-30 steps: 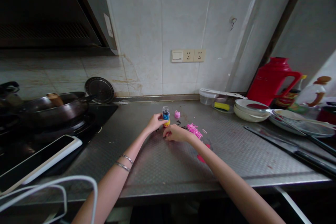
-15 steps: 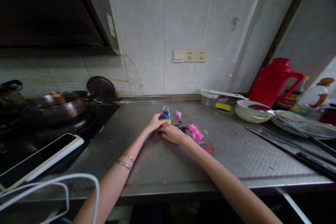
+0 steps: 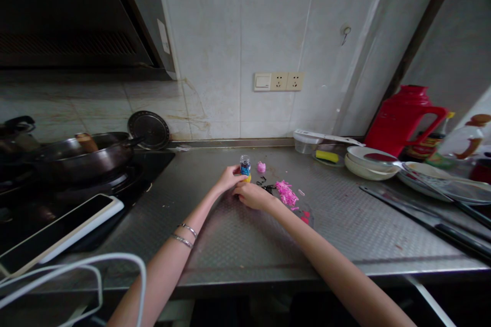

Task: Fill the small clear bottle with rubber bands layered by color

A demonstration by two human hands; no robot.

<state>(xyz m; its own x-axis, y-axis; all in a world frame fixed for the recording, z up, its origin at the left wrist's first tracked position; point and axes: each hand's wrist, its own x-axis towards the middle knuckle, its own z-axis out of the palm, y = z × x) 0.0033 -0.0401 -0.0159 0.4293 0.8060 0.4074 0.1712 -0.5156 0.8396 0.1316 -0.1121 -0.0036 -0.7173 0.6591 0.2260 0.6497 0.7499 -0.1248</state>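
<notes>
My left hand (image 3: 229, 179) is closed around a small clear jar (image 3: 245, 166) with blue, dark and yellow contents, standing upright on the counter. Just in front of the jar, my right hand (image 3: 251, 195) is low over the counter with its fingers curled together; whatever is between the fingertips is hidden. Small black bands (image 3: 268, 188) lie scattered beside my right hand. To their right is a heap of thin pink bands (image 3: 286, 193), with a few red ones (image 3: 306, 216) nearer me. A small pink cap (image 3: 261, 166) rests behind the heap.
On the left are a stove with a pan (image 3: 92, 156), a phone-like device (image 3: 65, 232) and a white cable (image 3: 141, 271). To the right stand stacked bowls (image 3: 370, 166), a yellow sponge (image 3: 327, 156), a red thermos (image 3: 402, 117) and a long black-handled utensil (image 3: 406, 213).
The view has shifted very slightly. Both hands stay in nearly the same place, the left on the jar and the right by its base.
</notes>
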